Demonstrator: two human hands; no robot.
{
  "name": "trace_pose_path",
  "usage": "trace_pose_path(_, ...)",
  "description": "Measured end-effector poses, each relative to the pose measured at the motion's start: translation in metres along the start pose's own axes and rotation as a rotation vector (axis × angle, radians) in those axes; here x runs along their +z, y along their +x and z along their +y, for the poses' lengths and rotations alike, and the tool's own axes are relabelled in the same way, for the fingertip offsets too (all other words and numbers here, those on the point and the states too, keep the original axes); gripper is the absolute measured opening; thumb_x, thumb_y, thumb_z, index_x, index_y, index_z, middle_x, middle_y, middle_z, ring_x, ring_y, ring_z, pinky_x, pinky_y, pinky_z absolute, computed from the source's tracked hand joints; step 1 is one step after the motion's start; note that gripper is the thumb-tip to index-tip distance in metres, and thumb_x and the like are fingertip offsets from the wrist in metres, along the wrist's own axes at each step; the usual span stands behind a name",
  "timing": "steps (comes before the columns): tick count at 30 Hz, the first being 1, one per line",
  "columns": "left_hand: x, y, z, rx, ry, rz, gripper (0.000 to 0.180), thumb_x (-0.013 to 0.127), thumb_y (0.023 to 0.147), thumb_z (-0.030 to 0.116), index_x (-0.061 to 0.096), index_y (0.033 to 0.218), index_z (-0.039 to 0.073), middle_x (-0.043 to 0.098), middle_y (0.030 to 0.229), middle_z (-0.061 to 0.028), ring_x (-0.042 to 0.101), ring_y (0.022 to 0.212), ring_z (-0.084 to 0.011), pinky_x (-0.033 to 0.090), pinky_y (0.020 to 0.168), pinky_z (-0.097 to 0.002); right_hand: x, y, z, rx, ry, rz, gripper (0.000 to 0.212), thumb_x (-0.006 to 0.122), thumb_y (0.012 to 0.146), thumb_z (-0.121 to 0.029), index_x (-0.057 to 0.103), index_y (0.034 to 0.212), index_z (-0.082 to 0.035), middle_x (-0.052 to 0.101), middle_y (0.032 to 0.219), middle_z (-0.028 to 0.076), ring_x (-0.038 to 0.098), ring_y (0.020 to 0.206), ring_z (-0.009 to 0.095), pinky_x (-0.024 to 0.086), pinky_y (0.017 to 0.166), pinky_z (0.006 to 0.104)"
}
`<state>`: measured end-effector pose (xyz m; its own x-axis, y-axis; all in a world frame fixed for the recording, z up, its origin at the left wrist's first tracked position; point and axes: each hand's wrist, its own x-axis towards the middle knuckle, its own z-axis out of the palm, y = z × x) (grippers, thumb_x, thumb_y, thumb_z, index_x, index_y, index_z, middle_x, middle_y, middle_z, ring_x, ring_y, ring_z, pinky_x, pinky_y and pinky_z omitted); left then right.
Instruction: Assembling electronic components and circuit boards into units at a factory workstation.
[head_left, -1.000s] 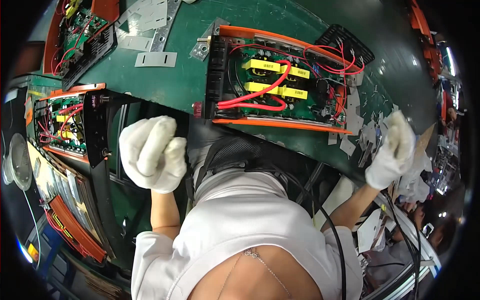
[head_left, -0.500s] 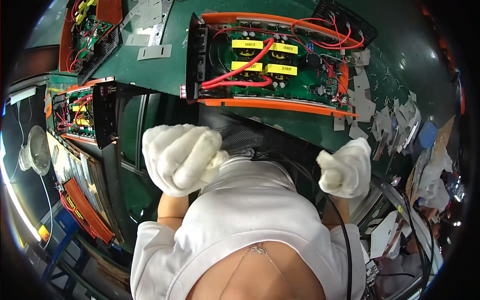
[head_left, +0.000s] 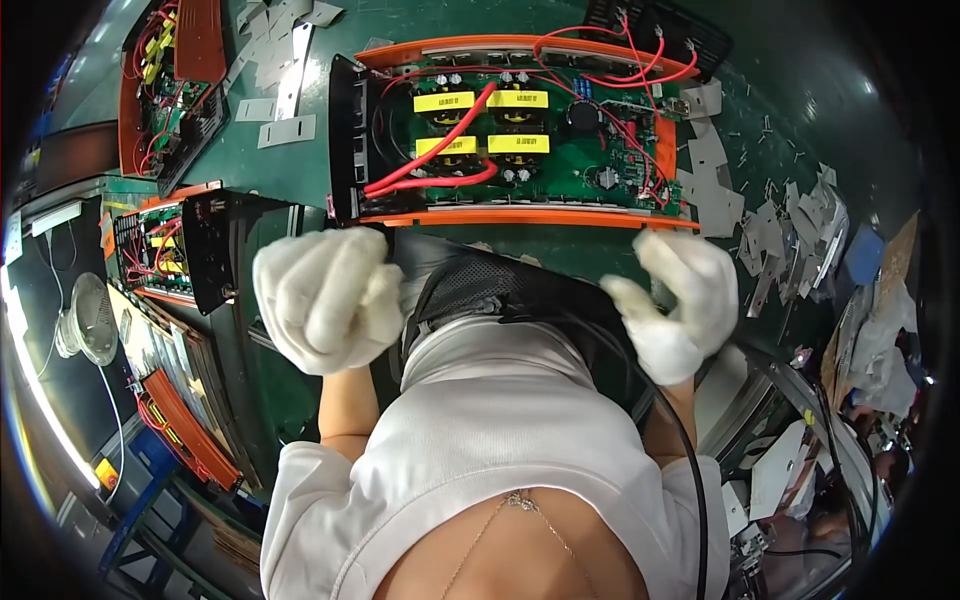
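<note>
Both my hands wear white gloves. Raised in front of my body, my left hand (head_left: 325, 300) is curled into a fist; whatever it holds, if anything, is hidden. To its right, my right hand (head_left: 695, 300) has thumb and fingers apart, with nothing visible between them. Beyond both hands lies an open electronics unit with orange side panels (head_left: 540, 217) and a black end panel (head_left: 346, 140). Its green circuit board (head_left: 562, 160) carries several yellow-topped transformers (head_left: 518, 98). Thick red cables (head_left: 430, 183) loop across them. Thinner red wires lead to a black slotted panel (head_left: 712, 45) at the far right.
Loose metal plates (head_left: 288, 132) lie on the green bench at the far left, with more metal pieces (head_left: 800, 230) and screws at the right. Other open units (head_left: 160, 245) stand left. A black cable (head_left: 690, 450) hangs over my right side.
My right hand has opened from a closed grip and moved slightly away from me. My left fist has shifted left. The unit appears farther left in the view.
</note>
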<state>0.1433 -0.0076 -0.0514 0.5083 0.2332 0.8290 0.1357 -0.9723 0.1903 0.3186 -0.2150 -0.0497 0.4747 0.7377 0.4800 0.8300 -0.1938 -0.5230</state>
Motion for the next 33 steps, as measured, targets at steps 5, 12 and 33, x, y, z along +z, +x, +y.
trace_pose_path(5,0.006,-0.014,-0.020,-0.316,0.024,0.229,0.011,0.061,0.085,0.003,0.065,0.093,-0.003,0.063,0.082,-0.0098,0.058,0.067,-0.0181,0.047,0.061,-0.0276,0.047,0.039,-0.007,-0.100,-0.189,-0.292,0.039,0.079,0.063,-0.025,0.065,0.098,-0.015,0.056,0.086,0.001,0.055,0.077,0.023,0.044,0.065,0.0379)
trace_pose_path(12,0.016,-0.023,-0.020,-1.023,-0.563,0.300,0.034,0.059,0.094,0.019,0.057,0.121,-0.003,0.059,0.083,-0.0002,0.052,0.076,-0.0059,0.043,0.074,-0.0220,0.059,0.051,-0.009,-0.321,-0.302,-0.436,0.023,0.071,0.071,-0.025,0.056,0.079,-0.011,0.047,0.075,0.003,0.050,0.069,0.022,0.041,0.060,0.0366)
trace_pose_path(33,0.053,-0.052,-0.035,-1.077,-0.652,0.515,0.043,0.057,0.095,0.020,0.048,0.132,0.001,0.052,0.088,0.0036,0.043,0.074,-0.0035,0.037,0.068,-0.0186,0.073,0.148,-0.012,-0.502,-0.272,-0.650,0.023,0.061,0.084,-0.025,0.057,0.079,-0.003,0.057,0.077,0.011,0.062,0.075,0.027,0.052,0.064,0.0388)
